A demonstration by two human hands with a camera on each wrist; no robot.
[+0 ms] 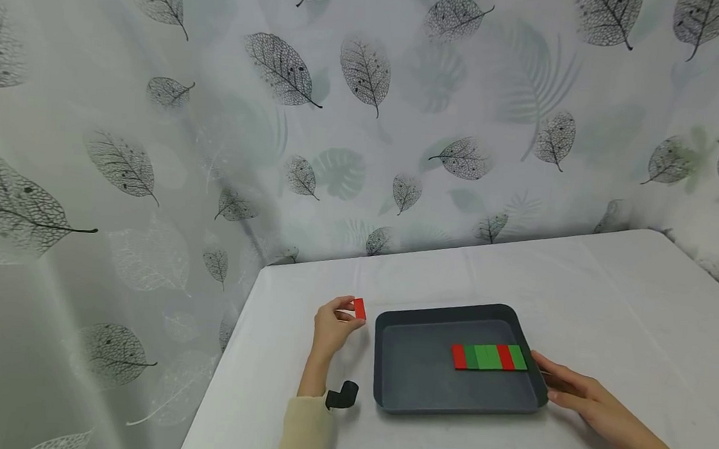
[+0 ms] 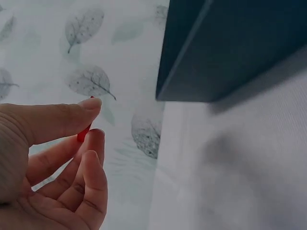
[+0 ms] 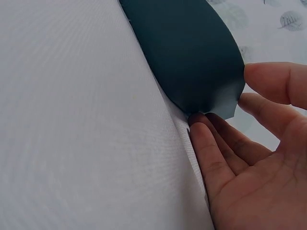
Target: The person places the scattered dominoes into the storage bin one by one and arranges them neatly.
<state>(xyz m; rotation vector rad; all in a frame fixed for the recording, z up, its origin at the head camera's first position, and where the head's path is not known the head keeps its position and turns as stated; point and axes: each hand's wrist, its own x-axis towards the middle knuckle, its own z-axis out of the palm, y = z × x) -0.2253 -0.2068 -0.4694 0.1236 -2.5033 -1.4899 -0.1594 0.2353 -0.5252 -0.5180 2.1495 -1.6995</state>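
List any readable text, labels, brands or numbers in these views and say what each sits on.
None: no view shows any word, number, label or brand.
The red block pinched by the left hand is plain.
The red and green blocks in the dark tray carry no print.
The right hand rests at the tray's edge.
The backdrop bears only leaf patterns.

Matt dark plastic tray (image 1: 386, 386), finely woven white tablecloth (image 1: 610, 305), possibly wooden red block (image 1: 360, 309)
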